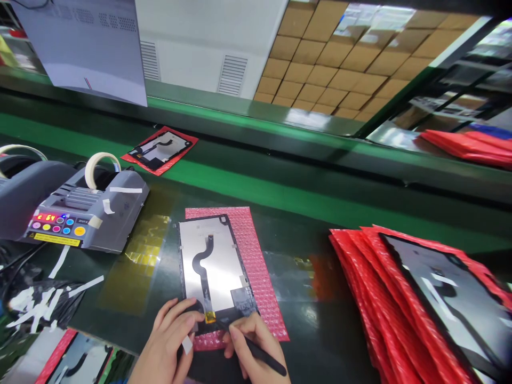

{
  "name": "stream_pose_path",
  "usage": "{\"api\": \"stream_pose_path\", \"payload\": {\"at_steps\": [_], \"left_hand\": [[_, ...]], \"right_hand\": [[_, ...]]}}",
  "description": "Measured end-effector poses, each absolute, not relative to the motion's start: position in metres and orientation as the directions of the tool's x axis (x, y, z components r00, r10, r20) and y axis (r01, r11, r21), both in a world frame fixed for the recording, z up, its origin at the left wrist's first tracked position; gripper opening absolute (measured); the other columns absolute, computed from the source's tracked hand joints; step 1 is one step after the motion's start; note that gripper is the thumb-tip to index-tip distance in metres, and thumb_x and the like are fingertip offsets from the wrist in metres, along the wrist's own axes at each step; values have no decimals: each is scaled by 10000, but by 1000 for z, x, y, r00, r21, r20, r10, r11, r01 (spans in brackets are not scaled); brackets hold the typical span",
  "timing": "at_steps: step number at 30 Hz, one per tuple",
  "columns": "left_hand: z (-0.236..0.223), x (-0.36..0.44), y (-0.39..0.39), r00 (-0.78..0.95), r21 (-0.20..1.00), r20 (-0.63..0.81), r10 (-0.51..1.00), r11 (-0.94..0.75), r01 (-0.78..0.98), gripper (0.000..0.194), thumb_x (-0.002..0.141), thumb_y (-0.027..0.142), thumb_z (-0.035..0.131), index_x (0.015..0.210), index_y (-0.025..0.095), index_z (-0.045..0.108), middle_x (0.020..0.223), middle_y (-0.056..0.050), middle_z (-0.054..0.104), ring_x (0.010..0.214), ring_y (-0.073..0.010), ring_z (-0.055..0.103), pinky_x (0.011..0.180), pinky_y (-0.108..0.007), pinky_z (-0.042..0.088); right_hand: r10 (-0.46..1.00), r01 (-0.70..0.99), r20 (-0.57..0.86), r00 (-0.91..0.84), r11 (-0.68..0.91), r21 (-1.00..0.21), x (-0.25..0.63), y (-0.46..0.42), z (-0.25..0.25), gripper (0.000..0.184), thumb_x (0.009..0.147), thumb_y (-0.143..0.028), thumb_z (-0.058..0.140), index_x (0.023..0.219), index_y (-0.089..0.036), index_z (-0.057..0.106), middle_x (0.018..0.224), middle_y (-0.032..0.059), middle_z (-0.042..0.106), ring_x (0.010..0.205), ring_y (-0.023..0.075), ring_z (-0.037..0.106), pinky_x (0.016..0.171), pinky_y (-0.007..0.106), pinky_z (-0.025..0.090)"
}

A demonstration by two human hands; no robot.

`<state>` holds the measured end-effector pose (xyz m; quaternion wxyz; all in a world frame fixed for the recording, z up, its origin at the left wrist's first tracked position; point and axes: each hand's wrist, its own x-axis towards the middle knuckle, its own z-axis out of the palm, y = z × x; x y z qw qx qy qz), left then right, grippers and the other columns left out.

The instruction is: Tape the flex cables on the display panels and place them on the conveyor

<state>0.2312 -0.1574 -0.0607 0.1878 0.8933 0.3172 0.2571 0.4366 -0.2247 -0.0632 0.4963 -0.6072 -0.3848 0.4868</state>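
A tablet display panel with a silvery back and dark frame lies on a pink bubble-wrap bag. A curving black flex cable runs down its back to a gold-coloured end. My left hand is closed at the panel's lower left corner, fingers curled on its edge; a small white tape piece is at these fingers. In my right hand are black tweezers, gripped like a pen. Their tips point toward the cable's gold end; exact contact is hard to see.
Left stands a grey tape dispenser with a tape roll, above scattered white tape strips. Red bubble bags are stacked at right with a panel on top. Another panel lies on a red bag on the green belt.
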Motion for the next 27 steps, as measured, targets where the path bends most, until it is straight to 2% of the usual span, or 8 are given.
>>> {"api": "stream_pose_path", "payload": {"at_steps": [6, 9, 11, 15, 17, 20, 23, 27], "left_hand": [[-53, 236, -153, 712, 390, 364, 600, -793, 469, 453, 854, -10, 410, 1243, 182, 540, 1254, -62, 692, 1303, -180, 517, 1135, -380, 363], [-44, 241, -149, 750, 279, 426, 506, -862, 423, 479, 814, -44, 411, 1177, 210, 592, 1160, -29, 724, 1271, -221, 533, 1100, -428, 382], [-41, 243, -149, 747, 277, 427, 509, -860, 428, 478, 807, -42, 423, 1163, 220, 605, 1124, -23, 732, 1229, -232, 560, 1075, -436, 406], [-50, 248, -159, 657, 556, 395, 642, -737, 385, 598, 796, -61, 370, 1312, 208, 505, 1094, -54, 720, 1138, -198, 613, 1019, -368, 476], [-60, 253, -168, 639, 723, 376, 671, -644, 251, 616, 776, -58, 363, 1312, 218, 490, 969, -44, 707, 951, -173, 656, 879, -297, 539], [-73, 264, -178, 696, 799, 320, 643, -578, 167, 551, 701, -40, 425, 1155, 230, 583, 818, -14, 656, 751, -165, 614, 697, -256, 535], [-74, 269, -180, 683, 678, 303, 665, -654, 336, 564, 665, -39, 423, 1140, 194, 619, 834, -32, 671, 789, -188, 599, 718, -281, 520], [-60, 267, -171, 651, 266, 325, 686, -727, 633, 566, 818, 44, 479, 1364, 183, 540, 1308, -54, 648, 1082, -254, 542, 876, -370, 470]], "right_hand": [[959, 79, -186, 214, -207, -975, 438, -224, -68, 301, 946, -463, 573, 760, -228, 542, 641, -7, 660, 413, 88, 511, 362, 179, 377], [957, 174, -65, 284, -118, -978, 440, -225, -68, 312, 935, -439, 594, 711, -232, 530, 613, -11, 632, 504, 123, 591, 491, 214, 491], [939, 195, -38, 341, -111, -975, 444, -227, -67, 251, 920, -423, 625, 765, -234, 568, 643, -4, 654, 551, 139, 623, 553, 232, 525], [933, 71, -72, 353, -103, -992, 455, -231, -53, 216, 989, -427, 515, 1053, -257, 630, 800, 40, 735, 552, 142, 623, 462, 224, 477], [965, 34, -57, 256, -68, -997, 457, -228, -37, 190, 957, -433, 582, 987, -260, 655, 875, 59, 751, 656, 166, 668, 530, 244, 510], [993, 1, -92, 69, -92, -996, 456, -217, -12, 243, 786, -393, 807, 785, -248, 612, 904, 49, 762, 758, 201, 705, 693, 295, 558], [987, -16, -148, 55, -148, -989, 461, -198, 7, 307, 825, -359, 772, 699, -244, 517, 826, 29, 757, 744, 198, 715, 734, 312, 569], [976, 4, -72, 206, -74, -997, 481, -165, 18, 445, 739, -385, 839, 650, -252, 424, 715, 27, 757, 670, 202, 716, 657, 303, 570]]}}
